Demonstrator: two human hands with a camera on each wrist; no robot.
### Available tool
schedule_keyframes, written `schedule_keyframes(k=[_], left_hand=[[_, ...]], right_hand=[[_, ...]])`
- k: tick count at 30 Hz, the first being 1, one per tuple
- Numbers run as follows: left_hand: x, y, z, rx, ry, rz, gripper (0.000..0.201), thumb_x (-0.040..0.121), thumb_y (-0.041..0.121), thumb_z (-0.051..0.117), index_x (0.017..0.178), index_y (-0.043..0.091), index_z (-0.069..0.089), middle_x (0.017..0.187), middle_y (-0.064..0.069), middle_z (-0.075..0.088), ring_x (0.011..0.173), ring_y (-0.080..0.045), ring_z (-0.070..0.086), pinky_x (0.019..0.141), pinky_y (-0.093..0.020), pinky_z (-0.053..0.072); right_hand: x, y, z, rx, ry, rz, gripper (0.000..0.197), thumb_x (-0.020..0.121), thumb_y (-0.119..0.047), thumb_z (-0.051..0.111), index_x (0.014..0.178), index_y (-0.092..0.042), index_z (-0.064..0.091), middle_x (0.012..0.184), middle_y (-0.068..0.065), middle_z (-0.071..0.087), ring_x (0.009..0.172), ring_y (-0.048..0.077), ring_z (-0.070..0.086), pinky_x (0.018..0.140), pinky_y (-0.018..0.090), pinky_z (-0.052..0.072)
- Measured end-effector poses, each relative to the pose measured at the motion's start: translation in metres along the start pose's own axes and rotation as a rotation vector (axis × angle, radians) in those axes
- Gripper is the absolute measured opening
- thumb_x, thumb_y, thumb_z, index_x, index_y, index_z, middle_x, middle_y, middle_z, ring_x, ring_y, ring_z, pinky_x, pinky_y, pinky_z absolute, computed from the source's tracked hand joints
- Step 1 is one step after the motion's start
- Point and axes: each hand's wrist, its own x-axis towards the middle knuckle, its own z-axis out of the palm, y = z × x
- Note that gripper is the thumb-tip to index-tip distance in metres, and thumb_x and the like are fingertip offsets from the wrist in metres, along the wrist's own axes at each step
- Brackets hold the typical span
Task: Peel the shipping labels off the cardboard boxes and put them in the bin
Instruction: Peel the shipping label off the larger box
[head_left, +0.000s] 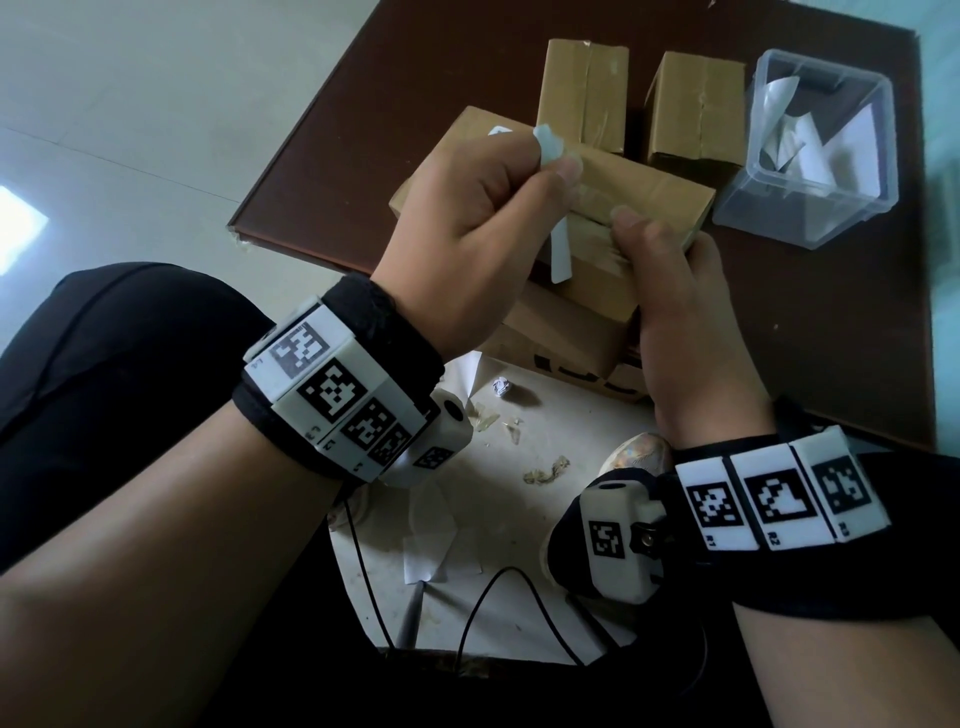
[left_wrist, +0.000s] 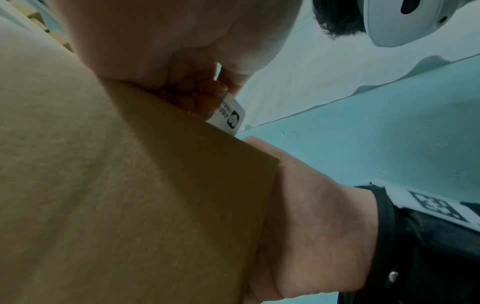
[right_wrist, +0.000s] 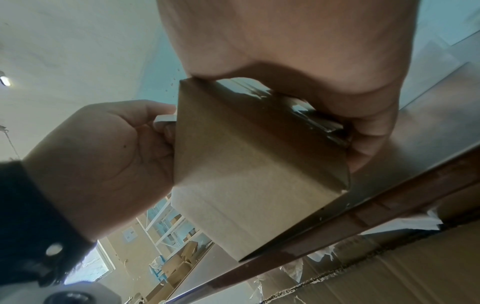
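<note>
My left hand (head_left: 556, 166) pinches a white shipping label (head_left: 560, 254) between thumb and fingers. The label is partly lifted from a small cardboard box (head_left: 608, 291) and hangs down as a strip. In the left wrist view the label's printed end (left_wrist: 230, 117) sticks out below my fingertips, against the box (left_wrist: 130, 185). My right hand (head_left: 665, 249) grips the same box, thumb on top and fingers round its right side, as the right wrist view also shows (right_wrist: 363, 115). The clear plastic bin (head_left: 769, 208) stands at the right on the table and holds white peeled labels.
Two taped cardboard boxes (head_left: 582, 93) (head_left: 696, 104) stand upright behind. A flatter box (head_left: 467, 140) with a white label lies under my left hand, and more boxes (head_left: 561, 332) lie below. On the floor by the brown table (head_left: 831, 338) are a white sheet (head_left: 519, 493), tape scraps and black cables.
</note>
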Motion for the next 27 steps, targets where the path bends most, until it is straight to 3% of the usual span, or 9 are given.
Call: schedule_keyframes(k=[6,13,23,27], left_hand=[[0.0007,-0.0024,0.0006,-0.020,0.002,0.001,0.041,0.102,0.013,0.050,0.067,-0.008,0.047,0.060,0.001,0.037,0.055,-0.016,0.036,0.054,-0.030,0.031],[0.0011,-0.0014,0.0004,-0.024,0.002,-0.007,0.038,0.102,0.013,0.050,0.067,-0.002,0.048,0.060,0.000,0.035,0.054,-0.017,0.034,0.054,-0.030,0.030],[0.0008,0.0005,0.0007,-0.037,0.002,-0.012,0.037,0.101,0.012,0.050,0.065,0.009,0.045,0.059,0.007,0.035,0.053,-0.013,0.035,0.054,-0.028,0.031],[0.0010,-0.0011,0.0005,-0.054,-0.002,-0.005,0.040,0.101,0.014,0.049,0.069,-0.009,0.050,0.062,-0.007,0.037,0.055,-0.031,0.036,0.054,-0.034,0.031]], right_hand=[[0.0013,0.0020,-0.0001,0.005,-0.003,-0.006,0.061,0.078,-0.069,0.066,0.128,-0.035,0.055,0.116,-0.012,0.071,0.107,0.007,0.072,0.103,0.052,0.057],[0.0023,0.0024,0.0003,0.012,-0.011,-0.009,0.073,0.071,-0.073,0.066,0.130,-0.033,0.055,0.120,-0.009,0.071,0.110,0.011,0.071,0.103,0.054,0.056],[0.0022,0.0025,0.0001,0.007,-0.007,-0.019,0.075,0.072,-0.072,0.066,0.134,-0.030,0.055,0.120,-0.009,0.071,0.111,0.010,0.071,0.104,0.052,0.056],[0.0025,0.0032,0.0004,0.004,-0.005,-0.039,0.080,0.072,-0.072,0.066,0.137,-0.026,0.056,0.122,-0.006,0.072,0.111,0.011,0.072,0.105,0.053,0.056]])
